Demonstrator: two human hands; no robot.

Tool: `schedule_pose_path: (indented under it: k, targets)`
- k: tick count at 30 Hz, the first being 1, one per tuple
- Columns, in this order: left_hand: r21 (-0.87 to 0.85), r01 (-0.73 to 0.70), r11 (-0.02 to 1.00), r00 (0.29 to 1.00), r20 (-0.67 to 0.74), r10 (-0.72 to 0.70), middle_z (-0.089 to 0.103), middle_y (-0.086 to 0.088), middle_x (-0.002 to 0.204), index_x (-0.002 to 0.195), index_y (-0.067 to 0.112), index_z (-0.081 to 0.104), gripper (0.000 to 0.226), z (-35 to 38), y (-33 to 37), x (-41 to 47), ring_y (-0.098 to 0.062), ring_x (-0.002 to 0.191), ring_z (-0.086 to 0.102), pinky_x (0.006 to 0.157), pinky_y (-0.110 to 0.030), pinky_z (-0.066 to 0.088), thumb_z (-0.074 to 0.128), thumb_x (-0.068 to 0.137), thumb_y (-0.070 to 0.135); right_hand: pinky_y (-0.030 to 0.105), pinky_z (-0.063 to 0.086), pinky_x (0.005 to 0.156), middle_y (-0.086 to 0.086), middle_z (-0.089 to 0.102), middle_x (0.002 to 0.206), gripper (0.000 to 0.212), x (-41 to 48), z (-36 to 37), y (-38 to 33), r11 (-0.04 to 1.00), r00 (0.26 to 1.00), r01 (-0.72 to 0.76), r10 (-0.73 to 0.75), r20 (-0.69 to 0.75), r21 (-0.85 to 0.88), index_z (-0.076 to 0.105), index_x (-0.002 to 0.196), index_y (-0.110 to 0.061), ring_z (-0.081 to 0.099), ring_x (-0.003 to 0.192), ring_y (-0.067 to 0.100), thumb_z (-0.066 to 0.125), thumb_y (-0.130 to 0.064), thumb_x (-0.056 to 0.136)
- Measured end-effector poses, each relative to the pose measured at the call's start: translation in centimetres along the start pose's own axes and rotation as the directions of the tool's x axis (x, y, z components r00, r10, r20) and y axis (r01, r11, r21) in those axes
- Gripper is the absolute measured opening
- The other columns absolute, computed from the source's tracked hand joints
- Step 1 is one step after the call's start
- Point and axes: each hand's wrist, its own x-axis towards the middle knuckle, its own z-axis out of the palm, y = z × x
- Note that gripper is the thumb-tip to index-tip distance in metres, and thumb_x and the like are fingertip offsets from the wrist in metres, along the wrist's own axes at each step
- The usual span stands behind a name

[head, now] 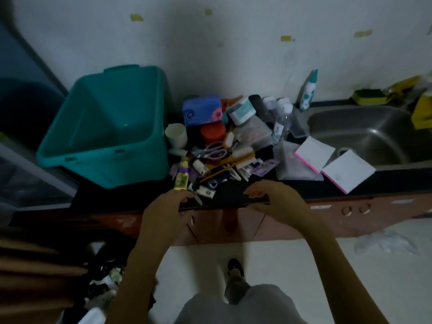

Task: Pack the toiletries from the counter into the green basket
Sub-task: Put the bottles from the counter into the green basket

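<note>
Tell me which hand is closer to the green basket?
Left. The left hand sits just below-right of the green basket; the right hand is farther right, nearer the sink.

The flat dark thing (pixel 222 203) between the left hand (pixel 163 204) and right hand (pixel 275 197) melts into the counter (pixel 131 195); I cannot tell what it is. The pile (pixel 224 155) buries its lower pieces, labels (pixel 243 111) blur, and a yellow box (pixel 423 111) runs off the right edge.

We see teal-green basket (pixel 105 169) upright, open-topped, empty, at left end of dark counter (pixel 304 185). Toiletries heap (pixel 233 146) just right: blue box (pixel 202 112), orange jar (pixel 213 134), purple scissors (pixel 215 150), yellow-purple tube (pixel 181 174) nearest basket.
</note>
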Motion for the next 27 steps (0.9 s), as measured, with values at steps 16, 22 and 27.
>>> schedule_pose_path:
  k: [16,22,27]
  targets:
    - [-0.094,0.089,0.992,0.995,0.062,-0.083,0.063,0.006,0.112,0.118,0.025,0.063,0.036,2.1,-0.5,8.4,-0.011,0.104,0.056,0.087,-0.027,0.047,0.069,0.083,0.017,0.023,0.049,0.084,-0.011,0.064,0.111,0.038,10.1,-1.6,2.6,0.997,0.993,0.034,-0.027,0.115,-0.068,0.061,0.118,-0.029,0.058,0.096,0.004,0.072,-0.032,0.082]
    - [-0.078,0.020,0.997,0.998,0.060,-0.015,0.062,0.007,0.113,0.115,0.025,0.064,0.032,1.1,-2.0,11.0,-0.012,0.103,0.056,0.084,-0.027,0.047,0.069,0.084,0.021,0.020,0.048,0.086,-0.008,0.064,0.115,0.039,12.4,-1.7,1.5,1.000,0.997,0.014,-0.013,0.075,-0.020,0.062,0.118,-0.024,0.059,0.101,0.006,0.074,-0.030,0.081]
    - [-0.091,-0.049,0.995,0.997,0.054,0.055,0.062,0.005,0.110,0.110,0.021,0.065,0.026,-0.4,-4.0,13.5,-0.013,0.102,0.056,0.078,-0.025,0.043,0.066,0.084,0.019,0.007,0.045,0.075,-0.021,0.061,0.097,0.033,14.5,-1.6,-0.2,0.999,1.000,-0.024,0.023,0.016,0.036,0.064,0.110,-0.031,0.057,0.090,-0.002,0.076,-0.026,0.079]
